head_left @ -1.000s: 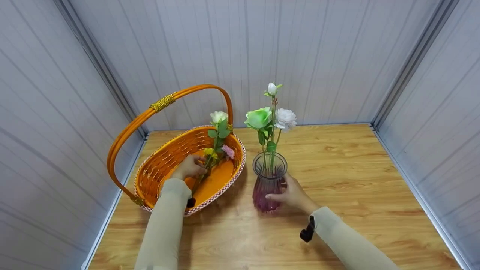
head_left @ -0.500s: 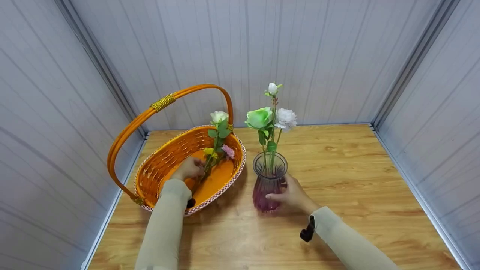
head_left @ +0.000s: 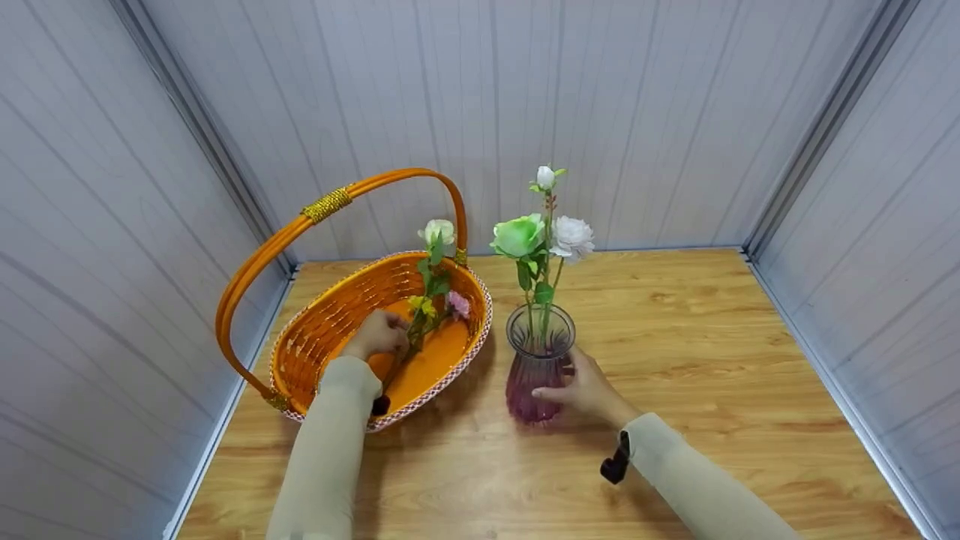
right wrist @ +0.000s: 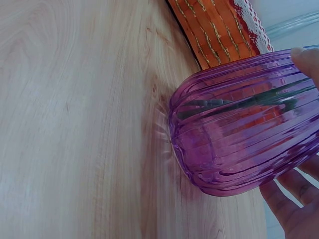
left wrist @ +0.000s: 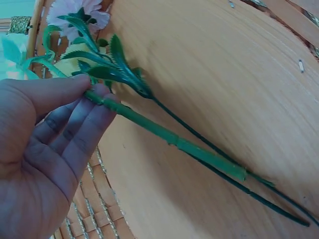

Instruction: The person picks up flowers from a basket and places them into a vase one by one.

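My left hand reaches into the orange basket. Between thumb and fingertips it pinches the thick green stem of a white rose. A yellow flower and a pink flower lie in the basket beside that stem; their thinner stems run alongside it in the left wrist view. My right hand holds the purple glass vase from its right side, thumb in front. Upright in the vase stand a green rose, a white flower and a white bud.
The basket's tall handle arches over its left and back. Basket and vase stand side by side on a wooden table. Pale panel walls close off the back and both sides.
The white rose has turned and shifted slightly with its leaves as my left hand handles the stem. The right hand and vase keep their place.
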`<state>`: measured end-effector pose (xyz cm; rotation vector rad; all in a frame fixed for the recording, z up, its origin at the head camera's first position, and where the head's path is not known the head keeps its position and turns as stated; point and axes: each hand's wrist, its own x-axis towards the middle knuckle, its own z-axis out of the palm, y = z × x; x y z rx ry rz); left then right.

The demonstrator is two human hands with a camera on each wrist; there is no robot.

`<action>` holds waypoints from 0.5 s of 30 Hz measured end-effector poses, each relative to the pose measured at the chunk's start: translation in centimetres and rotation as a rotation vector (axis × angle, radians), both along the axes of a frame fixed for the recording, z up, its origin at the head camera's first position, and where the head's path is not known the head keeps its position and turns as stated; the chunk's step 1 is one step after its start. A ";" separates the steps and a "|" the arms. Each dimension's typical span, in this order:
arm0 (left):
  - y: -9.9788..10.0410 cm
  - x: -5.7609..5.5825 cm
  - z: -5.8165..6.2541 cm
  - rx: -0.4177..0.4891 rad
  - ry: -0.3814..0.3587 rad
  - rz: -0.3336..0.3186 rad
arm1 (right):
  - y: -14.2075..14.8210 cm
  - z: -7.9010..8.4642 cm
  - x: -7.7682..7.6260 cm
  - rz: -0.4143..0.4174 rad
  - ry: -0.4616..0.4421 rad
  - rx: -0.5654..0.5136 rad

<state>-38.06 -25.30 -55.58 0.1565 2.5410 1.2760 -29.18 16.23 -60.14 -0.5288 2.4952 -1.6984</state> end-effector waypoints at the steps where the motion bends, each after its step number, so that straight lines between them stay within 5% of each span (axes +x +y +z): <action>1: 0.0 0.0 0.1 0.006 0.005 0.000 | 0.0 0.0 0.0 -0.001 0.000 0.002; 15: 0.9 -0.1 1.6 0.184 0.021 0.070 | -0.2 0.1 0.1 -0.025 -0.016 0.010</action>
